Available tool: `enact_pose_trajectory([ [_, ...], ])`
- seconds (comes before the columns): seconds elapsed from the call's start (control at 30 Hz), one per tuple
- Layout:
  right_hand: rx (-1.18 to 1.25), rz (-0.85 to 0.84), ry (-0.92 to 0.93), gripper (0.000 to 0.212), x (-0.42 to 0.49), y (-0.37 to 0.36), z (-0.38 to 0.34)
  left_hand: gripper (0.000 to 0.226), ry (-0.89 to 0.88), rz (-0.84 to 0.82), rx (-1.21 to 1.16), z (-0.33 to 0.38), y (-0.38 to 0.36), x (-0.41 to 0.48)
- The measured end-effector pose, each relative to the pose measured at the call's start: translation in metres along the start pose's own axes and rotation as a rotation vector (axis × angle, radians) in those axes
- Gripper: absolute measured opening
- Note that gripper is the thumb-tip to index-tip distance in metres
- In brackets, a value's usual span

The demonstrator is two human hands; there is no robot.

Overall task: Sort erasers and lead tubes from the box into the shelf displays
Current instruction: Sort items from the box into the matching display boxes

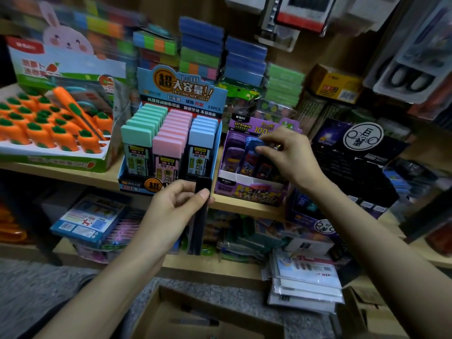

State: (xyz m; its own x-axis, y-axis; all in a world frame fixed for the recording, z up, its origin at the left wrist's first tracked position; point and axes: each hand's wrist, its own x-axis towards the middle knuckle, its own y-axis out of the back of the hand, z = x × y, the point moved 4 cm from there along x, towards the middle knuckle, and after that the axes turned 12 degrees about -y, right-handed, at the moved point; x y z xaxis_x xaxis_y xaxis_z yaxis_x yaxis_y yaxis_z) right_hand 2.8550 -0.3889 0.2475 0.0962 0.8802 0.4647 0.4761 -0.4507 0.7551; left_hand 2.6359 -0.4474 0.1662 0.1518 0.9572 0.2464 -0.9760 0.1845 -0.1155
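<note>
My left hand [176, 206] grips a long black lead tube [201, 216] upright, just in front of the blue lead display [171, 133] with its green, pink and blue caps. My right hand [288, 152] pinches a blue-capped lead case [256, 144] at the top of the purple display box [252, 192], among other purple and blue cases. The cardboard box [195, 314] lies open on the floor below, with a dark tube [195, 321] inside it.
An orange carrot eraser display [53, 133] stands at the left of the wooden shelf [239, 206]. Stacked colourful packs fill the back. A black box [354, 155] sits to the right. White packets [305, 280] pile up on the lower shelf.
</note>
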Motion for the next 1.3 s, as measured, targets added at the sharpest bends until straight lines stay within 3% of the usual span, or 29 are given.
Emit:
enact_pose_trajectory([
  [0.2,-0.491,0.096,0.265,0.023,-0.018,-0.015,-0.01,0.022,0.009,-0.008,0.02,0.0,-0.004,0.0],
  [0.33,-0.516,0.086,0.236,0.033,-0.029,-0.01,-0.014,0.012,-0.01,0.003,-0.014,0.001,-0.008,-0.001],
  [0.4,-0.263,-0.012,0.164,0.032,-0.047,-0.008,-0.022,0.006,-0.018,0.008,-0.058,0.001,-0.012,-0.001],
  [0.47,0.103,-0.231,0.026,0.026,-0.071,-0.017,-0.027,0.006,-0.012,0.02,-0.096,0.0,-0.017,0.0],
  [0.63,0.895,-0.713,-0.52,0.051,-0.131,-0.048,-0.029,0.01,-0.019,0.002,-0.298,0.005,-0.036,0.0],
  [0.7,1.134,-0.802,-0.663,0.05,-0.144,-0.053,-0.028,0.019,-0.044,-0.031,-0.302,0.007,-0.042,-0.001],
  [0.8,1.25,-0.695,-0.752,0.044,-0.149,-0.047,-0.02,0.018,-0.117,-0.056,-0.177,0.008,-0.046,-0.003],
  [0.87,1.153,-0.551,-0.736,0.038,-0.15,-0.038,-0.012,0.016,-0.176,-0.063,-0.041,0.01,-0.048,-0.005],
  [0.97,0.951,-0.389,-0.656,0.022,-0.155,-0.027,-0.005,0.018,-0.139,-0.09,-0.024,0.003,-0.057,-0.008],
  [1.03,0.86,-0.35,-0.621,0.016,-0.158,-0.023,-0.001,0.011,-0.105,-0.093,-0.051,-0.003,-0.064,-0.009],
  [1.13,0.682,-0.304,-0.564,0.013,-0.158,-0.013,0.005,0.018,-0.128,-0.144,-0.02,-0.005,-0.077,-0.01],
  [1.3,0.673,-0.198,-0.493,0.01,-0.145,0.026,0.021,0.025,-0.277,-0.372,0.22,-0.002,-0.106,-0.017],
])
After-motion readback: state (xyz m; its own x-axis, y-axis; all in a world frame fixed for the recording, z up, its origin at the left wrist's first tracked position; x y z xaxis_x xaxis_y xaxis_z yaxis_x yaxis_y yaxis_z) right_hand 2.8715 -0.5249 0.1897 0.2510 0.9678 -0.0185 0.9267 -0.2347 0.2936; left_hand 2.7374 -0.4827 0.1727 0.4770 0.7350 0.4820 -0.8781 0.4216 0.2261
